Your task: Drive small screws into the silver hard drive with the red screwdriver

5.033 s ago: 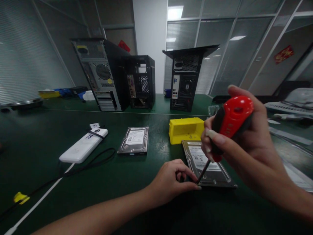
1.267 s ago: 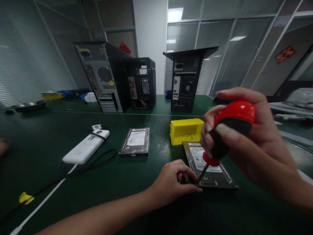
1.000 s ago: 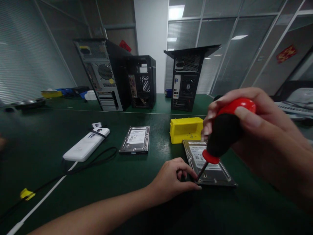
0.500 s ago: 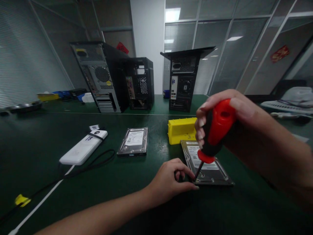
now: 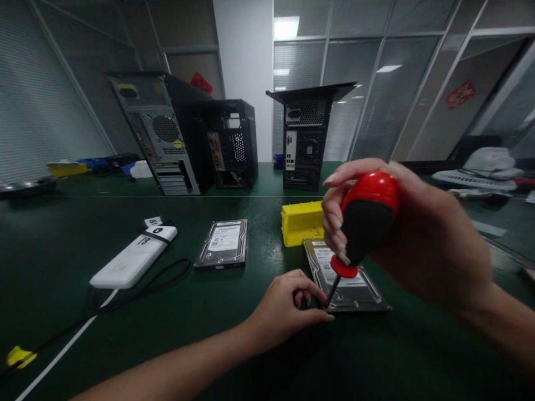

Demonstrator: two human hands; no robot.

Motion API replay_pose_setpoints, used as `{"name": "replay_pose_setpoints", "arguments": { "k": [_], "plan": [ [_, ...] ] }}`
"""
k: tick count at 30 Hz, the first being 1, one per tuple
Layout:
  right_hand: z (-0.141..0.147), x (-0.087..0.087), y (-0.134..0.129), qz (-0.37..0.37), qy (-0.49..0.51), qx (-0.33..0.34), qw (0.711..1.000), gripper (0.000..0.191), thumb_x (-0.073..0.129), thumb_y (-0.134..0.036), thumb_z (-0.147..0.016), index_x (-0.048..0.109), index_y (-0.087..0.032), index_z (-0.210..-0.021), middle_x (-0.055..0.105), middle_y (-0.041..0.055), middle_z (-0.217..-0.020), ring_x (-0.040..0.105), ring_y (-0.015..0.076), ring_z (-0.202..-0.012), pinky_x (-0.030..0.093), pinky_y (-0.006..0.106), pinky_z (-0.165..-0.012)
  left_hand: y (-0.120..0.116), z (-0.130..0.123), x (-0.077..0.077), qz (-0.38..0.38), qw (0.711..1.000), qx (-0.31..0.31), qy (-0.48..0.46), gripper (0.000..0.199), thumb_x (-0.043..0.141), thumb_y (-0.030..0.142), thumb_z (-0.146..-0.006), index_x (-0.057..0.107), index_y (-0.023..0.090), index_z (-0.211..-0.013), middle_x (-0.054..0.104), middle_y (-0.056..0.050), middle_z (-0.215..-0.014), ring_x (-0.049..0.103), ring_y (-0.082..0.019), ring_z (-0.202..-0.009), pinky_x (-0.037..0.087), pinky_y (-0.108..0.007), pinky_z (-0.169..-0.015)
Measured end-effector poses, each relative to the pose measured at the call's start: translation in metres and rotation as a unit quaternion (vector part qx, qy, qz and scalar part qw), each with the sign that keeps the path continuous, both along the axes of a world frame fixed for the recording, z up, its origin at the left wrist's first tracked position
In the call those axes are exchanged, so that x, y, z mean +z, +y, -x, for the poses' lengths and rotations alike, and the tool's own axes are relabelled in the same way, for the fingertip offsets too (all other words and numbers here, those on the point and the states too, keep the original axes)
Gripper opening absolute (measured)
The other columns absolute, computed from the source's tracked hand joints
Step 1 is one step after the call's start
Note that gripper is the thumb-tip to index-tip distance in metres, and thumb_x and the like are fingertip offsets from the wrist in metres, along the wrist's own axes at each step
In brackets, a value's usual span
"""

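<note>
My right hand [image 5: 438, 239] is wrapped round the red and black handle of a screwdriver [image 5: 370, 225], tilted with its shaft pointing down and left. The tip meets the near left corner of a hard drive [image 5: 359, 296] lying label up on the table; the exact contact at the screw is too small to make out. At that same corner, the thumb and forefinger of my left hand [image 5: 278, 306] close around the edge, beside the shaft. The screwdriver and right hand hide part of the drive's label.
A second hard drive [image 5: 223, 242] lies left of the first. Behind the first stands a yellow bin [image 5: 295, 223] with small screws. A white power bank [image 5: 134, 259] with cables lies on the green table [image 5: 234, 312]. Computer cases [image 5: 307, 139] stand at the back.
My right hand has twisted, and the handle with it, so its black side now faces me. My left hand stays at the drive's corner. The whole view has shifted slightly.
</note>
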State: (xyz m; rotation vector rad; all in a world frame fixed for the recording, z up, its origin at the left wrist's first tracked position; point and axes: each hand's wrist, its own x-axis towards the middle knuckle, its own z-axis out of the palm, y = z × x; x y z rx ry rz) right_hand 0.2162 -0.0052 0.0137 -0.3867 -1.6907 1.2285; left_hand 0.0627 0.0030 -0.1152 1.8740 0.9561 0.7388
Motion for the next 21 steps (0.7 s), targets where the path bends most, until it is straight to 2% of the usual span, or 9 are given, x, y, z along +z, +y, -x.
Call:
{"name": "replay_pose_setpoints", "arguments": {
  "k": [4,7,11,15,18,21],
  "plan": [
    [0.0018,0.0030,-0.0025,0.010,-0.019,-0.017,1.000,0.027,0.044,-0.044,-0.090,0.055,-0.020,-0.097,0.052,0.0023,-0.081,0.055,0.0084,-0.070,0.050,0.018,-0.061,0.0009,-0.0007,-0.0001,-0.001,1.000,-0.001,0.001,0.029,0.074,0.037,-0.066,0.069,0.016,-0.086,0.054,-0.001,-0.083,0.044,-0.010,-0.069,0.035,-0.022,-0.058],
    [0.0031,0.0033,-0.0030,0.008,0.004,-0.023,1.000,0.020,0.052,-0.037,-0.088,0.050,-0.018,-0.092,0.055,0.0007,-0.087,0.058,0.0075,-0.075,0.051,0.016,-0.065,0.0011,-0.0009,-0.0004,-0.006,1.000,-0.002,-0.002,0.028,0.074,0.037,-0.067,0.069,0.016,-0.086,0.054,-0.001,-0.083,0.044,-0.010,-0.069,0.035,-0.022,-0.059],
    [0.0028,0.0006,-0.0015,-0.007,0.008,-0.007,1.000,0.015,0.051,-0.030,-0.088,0.041,-0.019,-0.089,0.054,-0.0008,-0.080,0.056,0.0076,-0.065,0.048,0.019,-0.058,0.0010,-0.0007,-0.0011,-0.007,1.000,-0.002,-0.003,0.027,0.074,0.036,-0.067,0.069,0.017,-0.085,0.054,0.000,-0.082,0.044,-0.010,-0.068,0.035,-0.022,-0.060],
    [0.0014,-0.0016,-0.0006,-0.008,0.012,-0.012,1.000,0.018,0.047,-0.038,-0.089,0.044,-0.022,-0.098,0.047,-0.0007,-0.072,0.049,0.0072,-0.058,0.043,0.018,-0.051,0.0011,-0.0003,-0.0017,0.000,1.000,-0.002,-0.006,0.028,0.074,0.037,-0.067,0.069,0.017,-0.086,0.053,0.000,-0.082,0.043,-0.010,-0.067,0.035,-0.021,-0.059],
    [0.0003,-0.0010,-0.0022,-0.004,0.010,-0.011,1.000,0.031,0.034,-0.045,-0.092,0.050,-0.021,-0.104,0.048,0.0030,-0.077,0.050,0.0095,-0.064,0.046,0.022,-0.056,0.0012,-0.0005,-0.0017,-0.001,1.000,0.000,0.001,0.027,0.074,0.036,-0.067,0.069,0.017,-0.086,0.053,0.000,-0.082,0.043,-0.010,-0.067,0.034,-0.021,-0.058],
    [-0.0003,0.0000,-0.0039,-0.005,0.002,-0.023,1.000,0.030,0.035,-0.042,-0.092,0.053,-0.020,-0.101,0.049,0.0041,-0.081,0.051,0.0102,-0.070,0.048,0.022,-0.061,0.0013,-0.0008,-0.0012,-0.003,1.000,0.000,0.006,0.027,0.074,0.036,-0.067,0.069,0.017,-0.085,0.053,-0.001,-0.082,0.043,-0.010,-0.067,0.035,-0.022,-0.059]
  ]
}}
